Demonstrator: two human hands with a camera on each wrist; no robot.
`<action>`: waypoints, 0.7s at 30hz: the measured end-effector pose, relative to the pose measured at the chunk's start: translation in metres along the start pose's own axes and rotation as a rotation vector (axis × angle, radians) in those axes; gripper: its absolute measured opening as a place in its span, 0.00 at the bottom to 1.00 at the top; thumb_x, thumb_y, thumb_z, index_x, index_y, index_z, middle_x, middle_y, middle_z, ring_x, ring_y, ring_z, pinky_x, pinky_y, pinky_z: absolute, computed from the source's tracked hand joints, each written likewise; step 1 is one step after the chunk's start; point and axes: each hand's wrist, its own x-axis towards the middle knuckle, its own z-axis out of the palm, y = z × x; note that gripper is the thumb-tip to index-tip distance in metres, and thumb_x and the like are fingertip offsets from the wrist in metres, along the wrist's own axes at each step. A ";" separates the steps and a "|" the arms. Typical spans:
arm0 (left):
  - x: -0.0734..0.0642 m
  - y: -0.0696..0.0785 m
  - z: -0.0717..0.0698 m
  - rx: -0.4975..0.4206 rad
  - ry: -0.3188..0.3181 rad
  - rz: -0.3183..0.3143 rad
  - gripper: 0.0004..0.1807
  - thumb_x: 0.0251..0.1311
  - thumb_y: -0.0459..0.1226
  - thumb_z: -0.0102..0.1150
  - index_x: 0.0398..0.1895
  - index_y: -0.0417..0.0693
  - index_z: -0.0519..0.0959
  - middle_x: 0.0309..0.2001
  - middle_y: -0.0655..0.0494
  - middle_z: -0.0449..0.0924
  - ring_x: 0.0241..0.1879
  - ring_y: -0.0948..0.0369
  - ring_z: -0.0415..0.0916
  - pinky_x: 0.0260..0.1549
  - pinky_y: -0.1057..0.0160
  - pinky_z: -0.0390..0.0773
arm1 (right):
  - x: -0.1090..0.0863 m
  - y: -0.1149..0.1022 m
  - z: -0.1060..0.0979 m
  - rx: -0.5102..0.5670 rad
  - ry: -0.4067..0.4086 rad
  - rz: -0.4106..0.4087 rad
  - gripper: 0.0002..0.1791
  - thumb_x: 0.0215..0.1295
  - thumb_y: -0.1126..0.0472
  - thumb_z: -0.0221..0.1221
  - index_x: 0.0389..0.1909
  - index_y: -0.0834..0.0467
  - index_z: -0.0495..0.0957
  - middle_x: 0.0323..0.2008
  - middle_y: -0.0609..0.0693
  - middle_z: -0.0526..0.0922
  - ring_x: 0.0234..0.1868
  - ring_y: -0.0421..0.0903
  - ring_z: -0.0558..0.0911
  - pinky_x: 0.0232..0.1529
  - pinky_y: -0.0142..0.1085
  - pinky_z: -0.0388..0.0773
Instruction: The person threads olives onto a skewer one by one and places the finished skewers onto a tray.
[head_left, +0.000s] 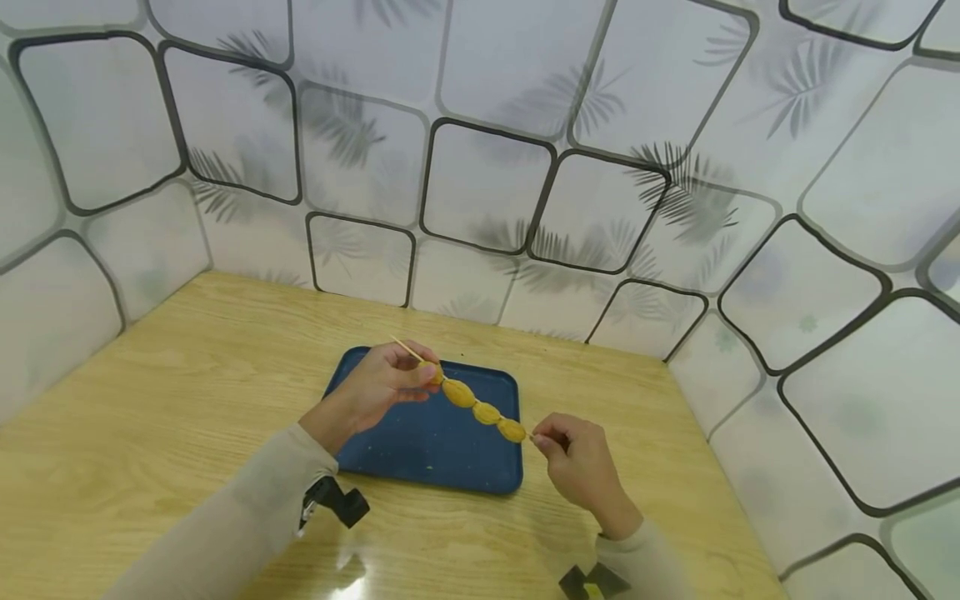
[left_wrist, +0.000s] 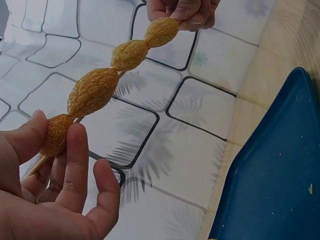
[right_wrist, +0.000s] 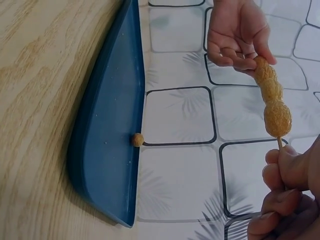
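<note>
A thin wooden skewer carries several wrinkled golden fried puffs and hangs slantwise above a blue tray. My left hand pinches the puff at the skewer's upper left end between thumb and fingers, with bare stick sticking out past it. At the lower right end, my right hand grips the bare stick, just below the last puff. In the right wrist view the stick runs into the curled fingers.
One loose golden puff lies at the tray's far edge, with small crumbs scattered on the tray. The tray rests on a light wood table. Patterned white walls stand behind and at both sides.
</note>
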 end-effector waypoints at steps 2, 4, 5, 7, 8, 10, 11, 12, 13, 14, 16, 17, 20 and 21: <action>0.001 0.000 -0.001 0.008 0.006 0.014 0.05 0.68 0.27 0.53 0.43 0.42 0.77 0.35 0.54 0.80 0.35 0.60 0.81 0.40 0.59 0.81 | 0.000 -0.001 0.001 0.008 -0.006 0.001 0.14 0.56 0.79 0.62 0.22 0.57 0.80 0.16 0.41 0.71 0.16 0.33 0.65 0.15 0.30 0.66; 0.002 0.000 -0.001 0.009 0.013 0.017 0.06 0.68 0.28 0.54 0.45 0.39 0.75 0.34 0.55 0.81 0.35 0.60 0.81 0.41 0.56 0.81 | 0.000 -0.001 0.001 0.013 -0.012 0.005 0.13 0.58 0.78 0.62 0.23 0.57 0.80 0.16 0.40 0.71 0.16 0.33 0.65 0.15 0.30 0.66; 0.002 0.001 -0.001 0.005 0.012 0.015 0.08 0.68 0.29 0.55 0.48 0.38 0.74 0.34 0.55 0.81 0.35 0.60 0.81 0.41 0.55 0.82 | 0.000 -0.001 0.001 0.014 -0.016 0.012 0.13 0.59 0.77 0.62 0.23 0.57 0.79 0.16 0.40 0.71 0.16 0.33 0.65 0.15 0.30 0.66; 0.002 0.002 0.000 -0.009 0.005 0.010 0.13 0.67 0.31 0.57 0.53 0.37 0.71 0.35 0.55 0.81 0.35 0.59 0.81 0.42 0.53 0.82 | 0.000 0.000 0.002 0.021 -0.022 0.028 0.12 0.60 0.76 0.62 0.23 0.57 0.79 0.16 0.41 0.71 0.16 0.33 0.65 0.15 0.30 0.66; 0.003 0.002 0.000 -0.014 0.002 0.006 0.17 0.67 0.33 0.58 0.55 0.36 0.70 0.35 0.56 0.82 0.35 0.59 0.81 0.41 0.53 0.82 | 0.000 0.001 0.002 0.027 -0.024 0.035 0.12 0.60 0.76 0.61 0.23 0.57 0.79 0.16 0.40 0.71 0.16 0.33 0.65 0.15 0.30 0.67; 0.003 0.002 0.000 -0.023 -0.009 0.001 0.24 0.66 0.37 0.61 0.59 0.35 0.66 0.35 0.56 0.82 0.35 0.59 0.81 0.39 0.55 0.82 | 0.000 0.003 0.003 0.039 -0.033 0.061 0.11 0.61 0.75 0.61 0.23 0.58 0.79 0.17 0.40 0.72 0.16 0.34 0.66 0.16 0.30 0.67; 0.004 0.002 -0.001 -0.029 -0.014 -0.003 0.26 0.64 0.38 0.62 0.60 0.35 0.66 0.36 0.56 0.82 0.36 0.59 0.81 0.39 0.56 0.82 | 0.000 0.004 0.003 0.049 -0.036 0.072 0.11 0.62 0.75 0.61 0.24 0.58 0.79 0.17 0.39 0.72 0.16 0.34 0.66 0.16 0.30 0.67; 0.005 0.001 -0.001 -0.033 -0.021 -0.005 0.29 0.63 0.40 0.63 0.61 0.35 0.65 0.36 0.56 0.82 0.36 0.59 0.81 0.39 0.56 0.82 | 0.000 0.005 0.003 0.061 -0.038 0.083 0.11 0.62 0.75 0.60 0.24 0.58 0.79 0.17 0.40 0.72 0.16 0.35 0.66 0.16 0.30 0.67; 0.005 0.001 -0.001 -0.037 -0.025 -0.010 0.30 0.62 0.41 0.64 0.61 0.35 0.65 0.36 0.56 0.82 0.36 0.59 0.81 0.38 0.56 0.83 | 0.000 0.006 0.003 0.066 -0.040 0.092 0.11 0.62 0.75 0.60 0.24 0.58 0.79 0.18 0.40 0.73 0.16 0.35 0.66 0.16 0.30 0.67; 0.006 0.000 -0.002 -0.039 -0.028 -0.015 0.31 0.62 0.42 0.64 0.61 0.36 0.64 0.37 0.56 0.82 0.36 0.59 0.81 0.38 0.56 0.83 | 0.000 0.007 0.003 0.070 -0.043 0.102 0.11 0.62 0.75 0.60 0.24 0.59 0.79 0.18 0.41 0.73 0.16 0.35 0.67 0.16 0.31 0.67; 0.008 -0.002 -0.002 -0.039 -0.034 -0.028 0.31 0.62 0.42 0.64 0.62 0.36 0.64 0.37 0.55 0.82 0.37 0.59 0.82 0.38 0.57 0.82 | 0.000 0.010 0.003 0.072 -0.045 0.123 0.11 0.63 0.75 0.60 0.24 0.59 0.79 0.18 0.42 0.73 0.16 0.36 0.67 0.17 0.31 0.68; 0.009 -0.002 -0.003 -0.036 -0.039 -0.035 0.30 0.63 0.41 0.64 0.62 0.36 0.64 0.38 0.55 0.82 0.37 0.59 0.82 0.39 0.56 0.82 | -0.001 0.011 0.003 0.070 -0.044 0.136 0.11 0.63 0.74 0.60 0.24 0.59 0.79 0.18 0.42 0.73 0.16 0.36 0.68 0.17 0.31 0.68; 0.011 -0.004 -0.003 -0.024 -0.059 -0.065 0.27 0.66 0.38 0.60 0.64 0.37 0.63 0.41 0.54 0.82 0.40 0.57 0.81 0.42 0.54 0.82 | -0.003 0.016 0.001 0.064 -0.039 0.175 0.11 0.64 0.74 0.60 0.24 0.59 0.79 0.18 0.43 0.74 0.17 0.37 0.68 0.18 0.31 0.68; 0.012 -0.005 -0.003 -0.015 -0.068 -0.076 0.27 0.67 0.37 0.59 0.64 0.37 0.63 0.42 0.53 0.82 0.41 0.56 0.81 0.43 0.53 0.81 | -0.004 0.018 0.001 0.066 -0.037 0.191 0.11 0.63 0.74 0.60 0.23 0.59 0.79 0.18 0.44 0.74 0.17 0.37 0.68 0.18 0.31 0.68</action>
